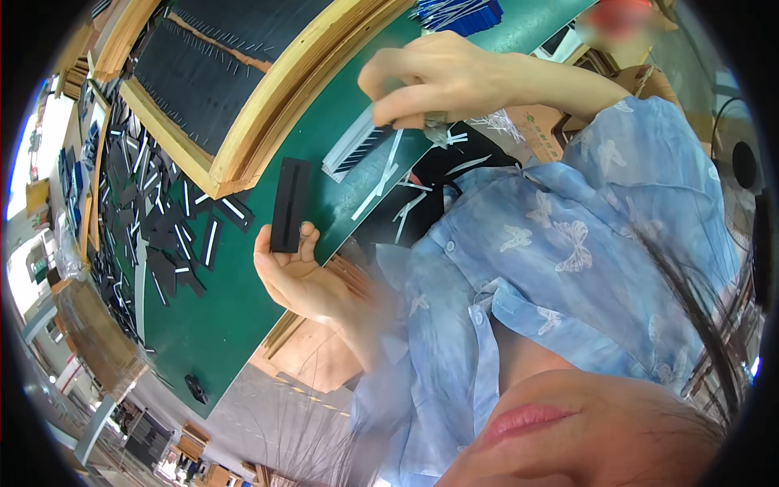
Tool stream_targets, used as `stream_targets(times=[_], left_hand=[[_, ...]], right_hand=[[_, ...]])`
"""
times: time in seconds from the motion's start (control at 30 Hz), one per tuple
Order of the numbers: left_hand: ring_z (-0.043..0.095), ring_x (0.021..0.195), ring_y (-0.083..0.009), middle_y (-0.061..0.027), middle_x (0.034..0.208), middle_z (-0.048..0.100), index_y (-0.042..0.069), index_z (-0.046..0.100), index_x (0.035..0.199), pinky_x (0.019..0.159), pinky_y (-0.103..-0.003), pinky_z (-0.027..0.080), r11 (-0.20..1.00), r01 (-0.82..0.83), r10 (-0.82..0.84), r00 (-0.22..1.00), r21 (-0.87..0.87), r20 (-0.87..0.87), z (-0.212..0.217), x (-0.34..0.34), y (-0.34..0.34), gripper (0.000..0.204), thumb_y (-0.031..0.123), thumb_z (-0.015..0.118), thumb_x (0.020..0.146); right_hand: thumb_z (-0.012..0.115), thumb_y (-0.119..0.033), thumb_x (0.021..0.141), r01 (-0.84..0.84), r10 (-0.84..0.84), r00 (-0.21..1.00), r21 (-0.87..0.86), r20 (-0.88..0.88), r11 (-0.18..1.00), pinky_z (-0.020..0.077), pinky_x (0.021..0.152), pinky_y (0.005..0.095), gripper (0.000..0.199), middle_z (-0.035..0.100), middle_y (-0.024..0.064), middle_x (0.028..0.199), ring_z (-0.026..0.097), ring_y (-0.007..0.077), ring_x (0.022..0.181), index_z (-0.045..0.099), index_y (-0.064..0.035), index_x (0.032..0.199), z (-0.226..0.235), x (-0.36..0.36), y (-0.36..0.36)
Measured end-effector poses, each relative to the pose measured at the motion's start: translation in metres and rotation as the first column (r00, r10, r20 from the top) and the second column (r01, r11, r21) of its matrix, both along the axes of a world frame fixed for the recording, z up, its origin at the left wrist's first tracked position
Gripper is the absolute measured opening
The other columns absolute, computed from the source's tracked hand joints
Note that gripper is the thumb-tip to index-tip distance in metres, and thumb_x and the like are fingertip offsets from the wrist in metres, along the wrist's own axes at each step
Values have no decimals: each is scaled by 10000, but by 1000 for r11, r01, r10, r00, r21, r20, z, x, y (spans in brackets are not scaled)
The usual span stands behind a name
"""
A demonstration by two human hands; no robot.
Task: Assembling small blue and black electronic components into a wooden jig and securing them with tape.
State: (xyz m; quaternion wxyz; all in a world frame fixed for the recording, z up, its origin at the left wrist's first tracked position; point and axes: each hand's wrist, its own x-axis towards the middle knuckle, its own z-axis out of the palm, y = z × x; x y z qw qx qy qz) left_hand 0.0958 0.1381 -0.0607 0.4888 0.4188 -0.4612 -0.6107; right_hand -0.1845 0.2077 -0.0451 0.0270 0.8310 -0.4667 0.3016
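My left hand (304, 280) holds a flat black rectangular piece (289, 203) by its lower end, thumb on one side and fingers on the other. The piece stands up over the green table and has a long groove along its face. My right hand (430, 81) is curled, its fingertips closed together above a stack of thin white strips (347, 152). What sits between those fingertips, if anything, is hidden. Loose white strips (380, 191) lie across the table edge beside the stack.
Wooden-framed trays (235, 166) with black panels stand across the far side of the green table (195, 316). Left of them spreads a heap of black pieces (166, 215) with white strips. A blue bundle (458, 16) lies at the top, and a small black object (195, 388) near the lower table corner.
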Motion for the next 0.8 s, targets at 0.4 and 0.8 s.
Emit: stream_targets(times=[0.4,0.8], left_hand=[[649,756,-287,-215,942,622,-77,535,1091,692,-340,546,967,238,-231,969,89,-83,18,-38,20,616,461,250,993],[652,746,-281,-218,949,623,-78,534,1091,688,-348,550,968,237,-234,971,82,-46,20,-40,27,655,501,247,981]], right_hand=[[776,-56,621,-25,-52,924,196,379,980,497,688,288,355,522,-3,1004,591,191,849,607,-136,922,21,23,7],[775,-61,634,-11,-74,918,213,389,977,493,735,292,334,534,10,997,584,199,888,612,-114,920,23,20,12]])
